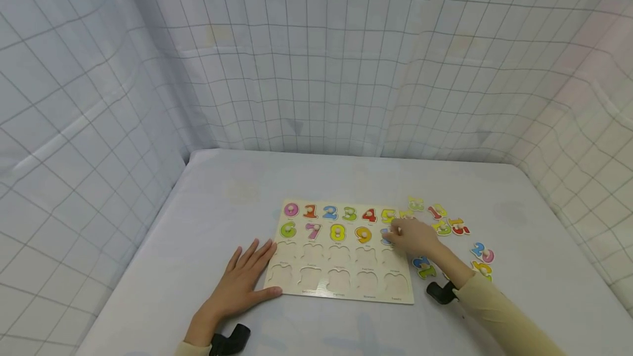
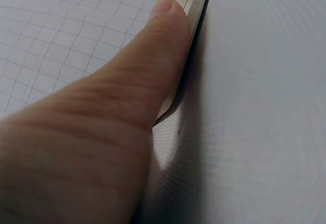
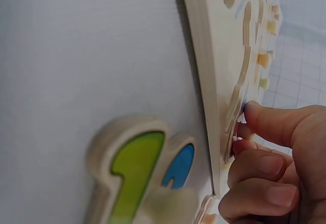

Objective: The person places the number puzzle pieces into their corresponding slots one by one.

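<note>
A wooden number puzzle board (image 1: pixel 321 290) lies on the table, with numbers 0 to 9 seated in its top two rows and bare recesses below. My left hand (image 1: pixel 243 280) rests at the board's lower left corner, fingers spread, thumb (image 2: pixel 163 35) along its edge. Over the right end of the second row, my right hand (image 1: pixel 414 236) pinches a puzzle piece with blue on it (image 1: pixel 385 236), close over the board. Its fingers hide most of the piece. In the right wrist view, thumb and fingertips (image 3: pixel 249 109) meet at the board's surface.
Several loose number pieces lie right of the board, among them a red 15 (image 1: pixel 459 227), a 20 (image 1: pixel 482 252) and a green-and-blue piece (image 1: pixel 423 267) beneath the right forearm. White gridded cloth (image 1: pixel 316 70) encloses the table at back and sides.
</note>
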The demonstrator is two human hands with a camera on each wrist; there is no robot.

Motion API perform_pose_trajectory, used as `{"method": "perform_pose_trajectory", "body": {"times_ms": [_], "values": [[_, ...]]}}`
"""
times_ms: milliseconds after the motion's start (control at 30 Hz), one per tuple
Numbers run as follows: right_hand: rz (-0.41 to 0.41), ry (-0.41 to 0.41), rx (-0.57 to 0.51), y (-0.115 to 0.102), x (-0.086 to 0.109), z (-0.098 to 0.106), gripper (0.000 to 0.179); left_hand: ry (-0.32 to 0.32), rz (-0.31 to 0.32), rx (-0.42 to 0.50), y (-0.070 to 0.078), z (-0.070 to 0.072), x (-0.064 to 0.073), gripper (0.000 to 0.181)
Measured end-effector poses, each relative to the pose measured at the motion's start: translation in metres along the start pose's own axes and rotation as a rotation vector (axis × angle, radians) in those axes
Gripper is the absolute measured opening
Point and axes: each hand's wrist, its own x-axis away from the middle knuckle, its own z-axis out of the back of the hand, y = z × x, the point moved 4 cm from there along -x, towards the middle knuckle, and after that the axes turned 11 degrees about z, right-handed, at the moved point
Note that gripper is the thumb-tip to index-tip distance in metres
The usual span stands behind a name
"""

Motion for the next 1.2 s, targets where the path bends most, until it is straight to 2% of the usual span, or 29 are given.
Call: {"method": "perform_pose_trajectory", "body": {"times_ms": [233,500,667,800,967,1033,1200], "values": [[0.023,0.002,-0.011,0.0,-0.001,-0.001,0.03,0.028,-0.014,0.014,0.001,0.001,0.001,0.094],[0.035,0.009,-0.01,0.002,0.0,-0.003,0.03,0.0,-0.01,0.015,0.002,0.002,0.0,0.093],[0.021,-0.041,-0.049,0.004,0.0,0.0,0.033,-0.002,-0.01,0.011,0.003,0.002,0.0,0.093],[-0.046,-0.051,-0.091,0.015,-0.004,0.012,0.043,-0.001,-0.014,0.019,0.004,0.004,0.001,0.093],[-0.195,-0.013,-0.075,0.04,-0.011,0.026,0.052,-0.001,-0.003,0.021,0.004,0.005,0.001,0.093],[-0.241,-0.027,-0.08,0.049,-0.013,0.027,0.053,-0.005,0.001,0.019,0.003,0.004,0.001,0.093],[-0.281,-0.054,-0.086,0.057,-0.018,0.025,0.054,-0.008,0.001,0.017,0.002,0.002,0.001,0.094]]}}
